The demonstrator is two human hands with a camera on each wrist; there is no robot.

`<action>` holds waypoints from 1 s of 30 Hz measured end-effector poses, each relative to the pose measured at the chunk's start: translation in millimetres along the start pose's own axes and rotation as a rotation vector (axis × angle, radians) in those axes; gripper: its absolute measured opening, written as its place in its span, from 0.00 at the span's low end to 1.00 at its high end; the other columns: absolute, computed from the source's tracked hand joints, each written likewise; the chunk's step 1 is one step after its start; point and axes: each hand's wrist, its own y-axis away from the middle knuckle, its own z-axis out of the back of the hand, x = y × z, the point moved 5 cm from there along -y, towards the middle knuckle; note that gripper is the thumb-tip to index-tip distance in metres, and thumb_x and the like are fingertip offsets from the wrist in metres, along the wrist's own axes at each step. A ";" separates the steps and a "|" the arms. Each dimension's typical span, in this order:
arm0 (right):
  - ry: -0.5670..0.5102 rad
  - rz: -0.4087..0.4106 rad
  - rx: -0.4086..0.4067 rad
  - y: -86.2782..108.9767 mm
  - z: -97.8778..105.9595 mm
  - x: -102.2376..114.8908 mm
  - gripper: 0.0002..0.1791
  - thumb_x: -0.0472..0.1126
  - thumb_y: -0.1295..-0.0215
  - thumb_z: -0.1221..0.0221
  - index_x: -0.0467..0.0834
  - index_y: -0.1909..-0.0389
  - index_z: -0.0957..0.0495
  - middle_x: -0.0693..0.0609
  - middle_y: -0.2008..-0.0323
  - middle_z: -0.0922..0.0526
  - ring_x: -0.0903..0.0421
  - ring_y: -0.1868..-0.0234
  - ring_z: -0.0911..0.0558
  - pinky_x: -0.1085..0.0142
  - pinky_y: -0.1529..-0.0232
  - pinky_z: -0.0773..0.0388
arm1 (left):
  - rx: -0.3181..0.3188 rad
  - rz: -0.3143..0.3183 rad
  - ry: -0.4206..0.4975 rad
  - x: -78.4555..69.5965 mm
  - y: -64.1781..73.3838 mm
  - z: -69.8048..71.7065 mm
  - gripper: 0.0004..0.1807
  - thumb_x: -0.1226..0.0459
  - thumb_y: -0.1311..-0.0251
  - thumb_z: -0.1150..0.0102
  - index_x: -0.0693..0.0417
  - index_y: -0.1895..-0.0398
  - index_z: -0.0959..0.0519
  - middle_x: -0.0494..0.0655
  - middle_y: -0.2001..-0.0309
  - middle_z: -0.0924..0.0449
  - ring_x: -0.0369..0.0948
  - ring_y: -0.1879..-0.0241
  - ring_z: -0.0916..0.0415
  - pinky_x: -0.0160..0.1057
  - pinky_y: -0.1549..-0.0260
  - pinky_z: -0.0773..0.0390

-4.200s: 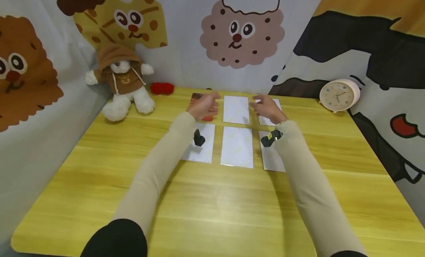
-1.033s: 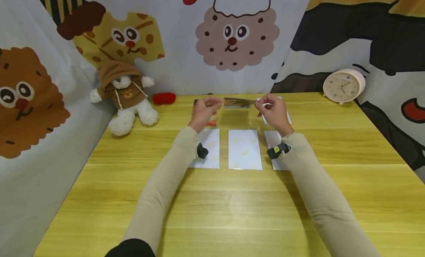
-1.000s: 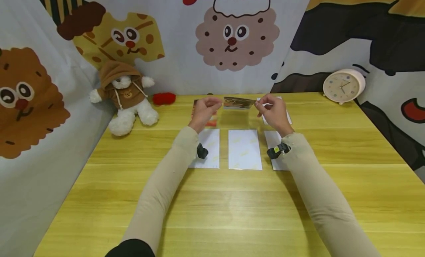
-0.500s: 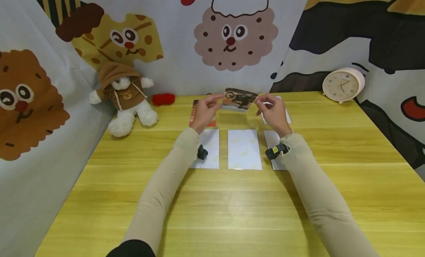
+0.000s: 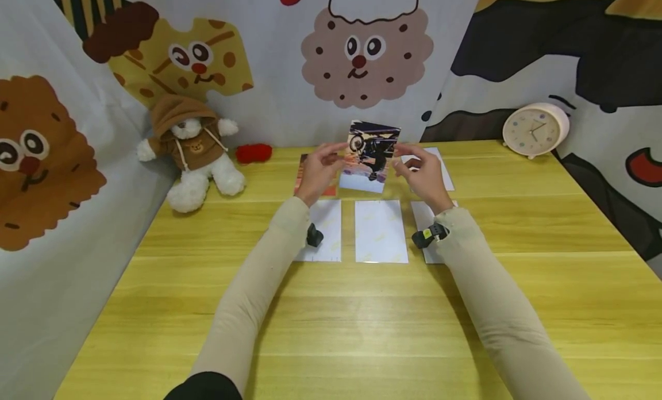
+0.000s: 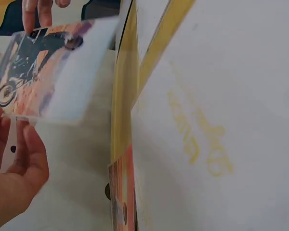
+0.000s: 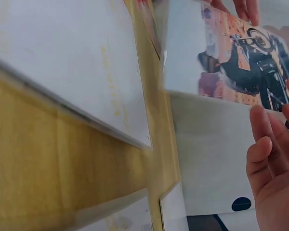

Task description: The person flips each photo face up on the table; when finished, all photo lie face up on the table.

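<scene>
A glossy photo card [image 5: 370,156] of a rider on a motorcycle is raised above the table, tilted up with its picture facing me. The picture appears upside down, its pale sky at the bottom. My left hand [image 5: 322,173] pinches the left edge, and my right hand [image 5: 425,177] pinches the right edge. Both wrist views show the photo card between the fingertips. Under the left hand lies an orange-red picture card [image 5: 330,189], partly hidden. Beyond the right hand lies a white face-down card [image 5: 446,169]. In front are white cards left [image 5: 331,233], middle [image 5: 380,232] and right [image 5: 424,216].
A plush bear [image 5: 193,144] in a brown hoodie sits at the table's back left, beside a small red fuzzy object [image 5: 253,153]. A pink alarm clock [image 5: 535,130] stands at the back right. Cartoon-printed cloth [image 5: 279,89] hangs behind the yellow wooden table [image 5: 362,331].
Earlier both hands hovered over the back row, with a white card in its middle. The right hand then held the card up nearly edge-on. It has since tilted upward, and the left fingers grip it.
</scene>
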 end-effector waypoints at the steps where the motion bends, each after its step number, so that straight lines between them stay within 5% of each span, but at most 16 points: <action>1: 0.017 0.010 -0.006 -0.3 0.1 0.3 0.21 0.37 0.33 0.36 0.43 0.39 0.20 0.40 0.47 0.17 0.64 0.67 0.19 0.75 0.72 0.27 | -0.002 0.002 -0.001 0.4 -0.5 -0.2 0.23 0.73 0.38 0.39 0.49 0.40 0.19 0.51 0.41 0.23 0.45 0.46 0.20 0.37 0.47 0.17; 7: 0.152 0.052 -0.030 -2.3 1.2 -0.6 0.25 0.35 0.37 0.34 0.44 0.37 0.21 0.40 0.47 0.16 0.53 0.56 0.20 0.78 0.65 0.31 | 0.046 0.055 -0.013 5.2 -0.3 -4.8 0.26 0.73 0.36 0.40 0.50 0.34 0.23 0.50 0.33 0.26 0.47 0.45 0.21 0.47 0.45 0.17; 13: 0.231 -0.003 0.048 -10.2 -3.2 -10.2 0.31 0.32 0.39 0.36 0.42 0.32 0.27 0.41 0.43 0.20 0.44 0.49 0.21 0.72 0.59 0.30 | 0.086 0.120 -0.054 12.3 -2.9 -8.6 0.29 0.72 0.38 0.39 0.45 0.33 0.24 0.52 0.39 0.22 0.44 0.51 0.21 0.56 0.55 0.17; 20: 0.259 -0.075 0.139 -23.4 -11.0 -25.7 0.37 0.32 0.43 0.33 0.41 0.30 0.30 0.39 0.40 0.24 0.41 0.43 0.23 0.53 0.45 0.25 | 0.127 0.243 -0.140 25.7 -10.0 -15.1 0.33 0.77 0.43 0.37 0.43 0.35 0.22 0.50 0.36 0.23 0.42 0.54 0.21 0.37 0.75 0.24; 25: 0.298 -0.143 0.200 -35.0 -17.6 -34.2 0.40 0.32 0.43 0.32 0.41 0.27 0.33 0.39 0.36 0.26 0.41 0.40 0.25 0.48 0.39 0.26 | 0.133 0.316 -0.204 33.8 -18.4 -16.9 0.34 0.76 0.46 0.37 0.44 0.34 0.23 0.48 0.35 0.23 0.38 0.68 0.22 0.35 0.81 0.28; 30: 0.349 -0.203 0.242 -44.7 -24.4 -40.7 0.39 0.33 0.42 0.33 0.40 0.27 0.33 0.40 0.36 0.27 0.42 0.41 0.27 0.49 0.41 0.25 | 0.137 0.389 -0.277 39.1 -26.2 -18.0 0.33 0.73 0.45 0.36 0.44 0.34 0.23 0.49 0.46 0.15 0.37 0.85 0.34 0.36 0.84 0.30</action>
